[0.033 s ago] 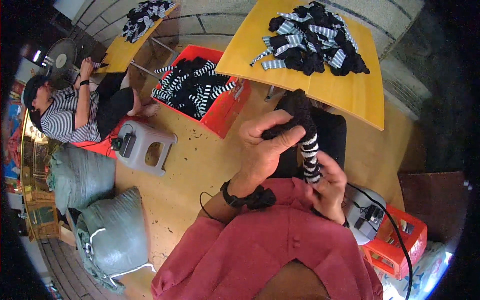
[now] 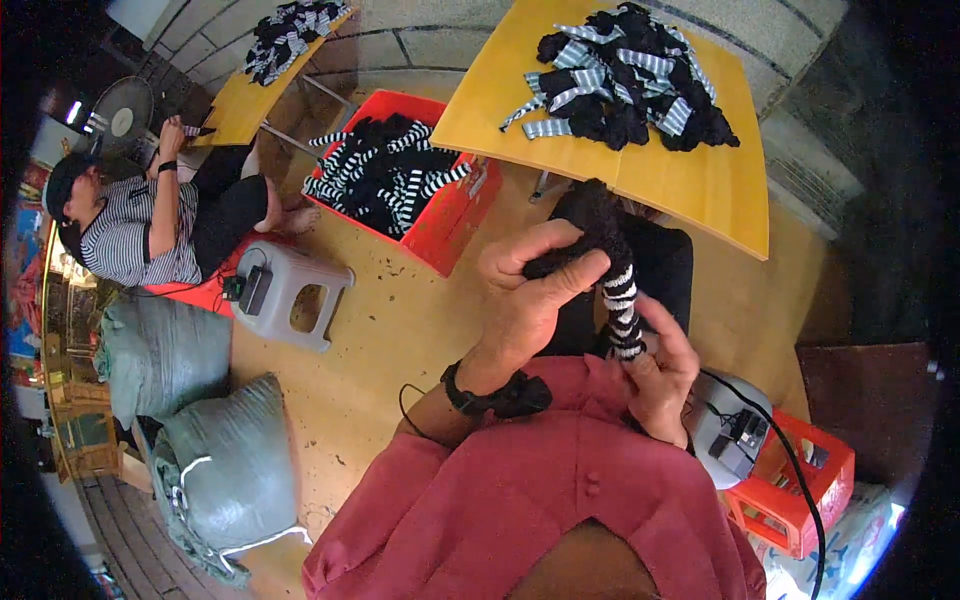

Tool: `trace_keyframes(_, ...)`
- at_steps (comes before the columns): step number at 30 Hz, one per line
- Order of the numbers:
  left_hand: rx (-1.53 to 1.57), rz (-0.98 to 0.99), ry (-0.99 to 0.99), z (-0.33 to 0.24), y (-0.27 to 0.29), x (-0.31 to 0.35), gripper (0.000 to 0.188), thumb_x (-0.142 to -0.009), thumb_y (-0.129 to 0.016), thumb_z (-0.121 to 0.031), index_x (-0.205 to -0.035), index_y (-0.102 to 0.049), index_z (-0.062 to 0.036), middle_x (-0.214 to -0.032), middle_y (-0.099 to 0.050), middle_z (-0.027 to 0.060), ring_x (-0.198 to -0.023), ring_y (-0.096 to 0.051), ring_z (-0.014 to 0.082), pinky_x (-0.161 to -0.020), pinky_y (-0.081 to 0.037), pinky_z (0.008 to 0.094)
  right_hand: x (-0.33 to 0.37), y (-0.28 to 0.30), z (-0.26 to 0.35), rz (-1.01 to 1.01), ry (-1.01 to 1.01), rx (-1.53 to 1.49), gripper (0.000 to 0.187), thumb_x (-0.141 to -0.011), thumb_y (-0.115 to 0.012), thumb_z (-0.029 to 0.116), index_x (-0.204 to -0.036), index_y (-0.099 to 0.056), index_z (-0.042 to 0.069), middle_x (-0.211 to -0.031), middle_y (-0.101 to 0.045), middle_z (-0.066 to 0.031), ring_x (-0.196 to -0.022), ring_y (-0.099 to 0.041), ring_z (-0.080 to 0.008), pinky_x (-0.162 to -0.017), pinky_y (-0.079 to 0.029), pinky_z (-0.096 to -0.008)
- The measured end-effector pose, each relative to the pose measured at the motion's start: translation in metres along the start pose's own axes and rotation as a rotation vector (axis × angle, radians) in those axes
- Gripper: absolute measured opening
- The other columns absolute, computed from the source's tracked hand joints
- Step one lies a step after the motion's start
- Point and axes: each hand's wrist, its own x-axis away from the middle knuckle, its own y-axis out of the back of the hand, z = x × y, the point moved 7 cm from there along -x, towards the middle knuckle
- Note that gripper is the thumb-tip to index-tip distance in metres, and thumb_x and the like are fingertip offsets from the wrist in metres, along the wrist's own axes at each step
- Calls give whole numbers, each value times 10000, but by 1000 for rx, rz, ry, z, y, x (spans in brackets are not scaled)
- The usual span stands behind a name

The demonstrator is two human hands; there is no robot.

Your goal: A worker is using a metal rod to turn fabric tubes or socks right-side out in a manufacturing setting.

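Observation:
Over my lap, both hands hold a knitted piece (image 2: 619, 300), black at its far end with a narrow black-and-white striped tube toward me. My left hand (image 2: 530, 300) pinches the black part between thumb and fingers. At the near end of the striped tube, the thumb and fingers of my right hand (image 2: 660, 375) close on the edge. Whether any fingertip is inside the tube cannot be made out. Beyond my hands, a pile of similar black-and-striped knitted pieces (image 2: 640, 75) lies on the yellow table (image 2: 480, 110).
Left of the table stands a red bin (image 2: 440, 235) full of striped knitted pieces. A grey stool (image 2: 290, 295) and stuffed sacks (image 2: 225, 470) are on the left, where another person (image 2: 140, 230) sits. An orange-red crate (image 2: 820, 470) and black cable (image 2: 800, 470) are at my right.
My right hand has shifted slightly to the right, and its fingers have opened out a little along the striped tube. My left hand keeps its pinch.

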Motion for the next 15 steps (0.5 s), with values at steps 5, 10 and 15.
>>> trace_keyframes(5, 96, 19, 135, 15, -7, 0, 122, -764, -690, -62, -831, -624, 16, -715, -607, 20, -640, -544, 74, -589, -442, 202, 1, 12, 9, -185, 165, 234, 377, -821, -527, -80, -1191, -504, -13, -870, -610, -41, -668, -517, -59, -579, -413, -178)
trace_keyframes(10, 156, 183, 163, 50, -15, -3, 128, -781, -666, -53, -874, -611, 14, -835, -593, 44, -766, -551, 101, -683, -447, 223, -9, 28, 7, -254, 66, 59, 320, -850, -518, -33, -1167, -499, -1, -792, -592, -38, -605, -511, -63, -468, -380, -175)
trace_keyframes(15, 416, 203, 338, 61, -35, -29, 281, -861, -582, -159, -1079, -533, 12, -1028, -575, 110, -940, -567, 205, -843, -448, 333, -18, 41, -8, -302, -87, 91, 276, -871, -502, 8, -1146, -475, 8, -748, -586, -48, -547, -492, -64, -422, -350, -174)
